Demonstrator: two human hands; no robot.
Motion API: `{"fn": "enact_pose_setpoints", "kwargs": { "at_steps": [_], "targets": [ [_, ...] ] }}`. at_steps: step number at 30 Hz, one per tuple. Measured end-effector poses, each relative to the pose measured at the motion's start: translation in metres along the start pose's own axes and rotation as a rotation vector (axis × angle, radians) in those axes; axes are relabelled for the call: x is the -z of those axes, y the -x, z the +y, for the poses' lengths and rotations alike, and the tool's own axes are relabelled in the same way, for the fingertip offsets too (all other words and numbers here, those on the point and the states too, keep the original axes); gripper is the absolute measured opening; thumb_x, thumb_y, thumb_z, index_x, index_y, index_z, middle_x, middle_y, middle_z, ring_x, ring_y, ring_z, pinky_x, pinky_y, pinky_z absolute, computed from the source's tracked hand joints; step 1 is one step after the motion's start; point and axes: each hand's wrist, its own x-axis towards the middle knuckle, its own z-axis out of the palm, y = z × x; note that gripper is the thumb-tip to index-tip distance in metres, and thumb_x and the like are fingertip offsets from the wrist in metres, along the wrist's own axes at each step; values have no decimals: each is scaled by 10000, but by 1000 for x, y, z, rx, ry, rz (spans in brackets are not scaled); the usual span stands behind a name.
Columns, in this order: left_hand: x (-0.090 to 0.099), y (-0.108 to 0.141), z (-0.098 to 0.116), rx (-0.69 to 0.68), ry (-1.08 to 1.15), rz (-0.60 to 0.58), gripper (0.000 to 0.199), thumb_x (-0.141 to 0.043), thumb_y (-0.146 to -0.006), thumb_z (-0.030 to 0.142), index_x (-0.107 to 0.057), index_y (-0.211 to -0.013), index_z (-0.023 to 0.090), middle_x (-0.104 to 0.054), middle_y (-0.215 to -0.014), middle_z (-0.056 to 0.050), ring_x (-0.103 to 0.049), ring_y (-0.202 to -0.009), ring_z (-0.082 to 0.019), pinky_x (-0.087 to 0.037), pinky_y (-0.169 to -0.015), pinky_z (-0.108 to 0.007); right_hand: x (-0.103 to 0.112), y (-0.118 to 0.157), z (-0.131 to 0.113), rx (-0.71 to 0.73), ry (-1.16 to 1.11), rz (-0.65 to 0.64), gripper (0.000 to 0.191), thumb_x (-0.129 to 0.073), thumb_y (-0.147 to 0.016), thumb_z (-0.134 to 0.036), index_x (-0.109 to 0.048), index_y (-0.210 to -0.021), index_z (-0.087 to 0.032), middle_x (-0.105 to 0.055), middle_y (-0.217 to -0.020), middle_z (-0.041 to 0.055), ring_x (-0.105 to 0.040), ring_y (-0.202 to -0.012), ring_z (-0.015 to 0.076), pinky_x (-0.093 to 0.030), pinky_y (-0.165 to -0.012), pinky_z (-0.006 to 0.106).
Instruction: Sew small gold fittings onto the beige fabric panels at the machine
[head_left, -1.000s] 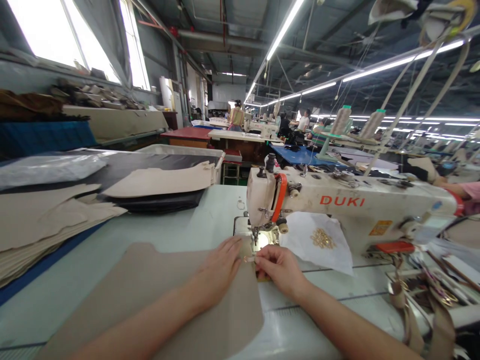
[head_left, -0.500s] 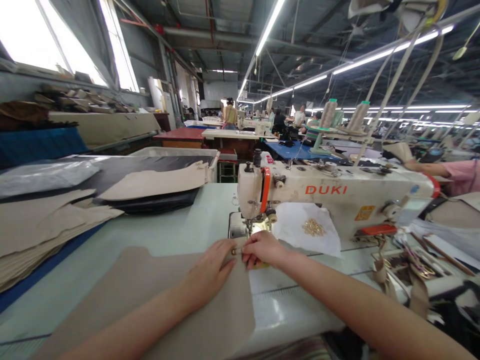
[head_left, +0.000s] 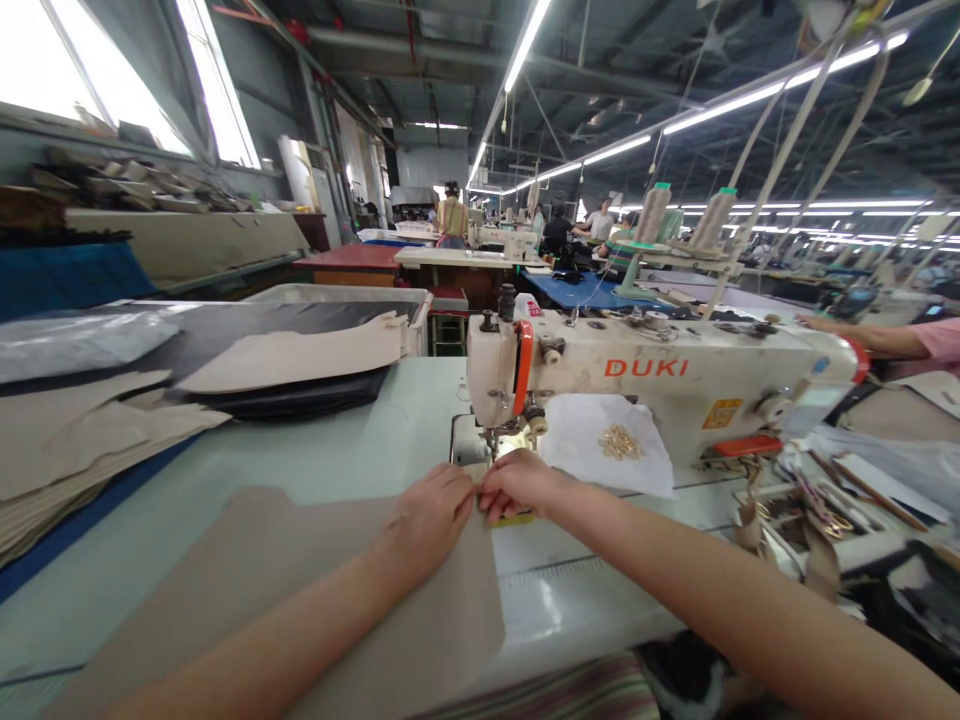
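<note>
A large beige fabric panel lies on the pale green sewing table, its upper right corner at the presser foot of the white sewing machine. My left hand rests on this panel, fingers bent and pressed together at its right edge. Against those fingertips, just in front of the presser foot, my right hand pinches a small beige tab, now hidden by the fingers. Behind my right hand, a white cloth carries a heap of small gold metal pieces.
Stacked beige panels lie left, with more panels on black material behind. A tray holding scissors and straps stands right. Thread cones rise behind the machine. A co-worker's arm reaches in at right.
My left fingers have closed in toward my right fingertips, covering the small metal ring and tab seen between them earlier. The view has shifted slightly. At right, the co-worker's hand has lowered behind the machine.
</note>
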Motion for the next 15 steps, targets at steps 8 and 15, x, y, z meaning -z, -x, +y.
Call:
{"fn": "enact_pose_setpoints", "kwargs": {
  "at_steps": [8,15],
  "targets": [
    [1,-5,3,43,-23,-13,183,-423,-780,87,-525,-663,183,-579,-701,-33,-539,-735,-176,-439,-692,-284,5,3,0,119,311,33,215,-515,-769,-112,-539,-559,-150,-634,-522,2,-598,-429,106,-438,-411,173],
    [1,-6,2,44,10,-27,159,-438,-769,89,-520,-673,186,-585,-720,-32,-534,-770,-183,-432,-727,-292,21,49,22,550,788,108,70,-570,-810,-168,-604,-748,-173,-654,-858,53,-581,-874,195,-424,-766,290]
  ]
}}
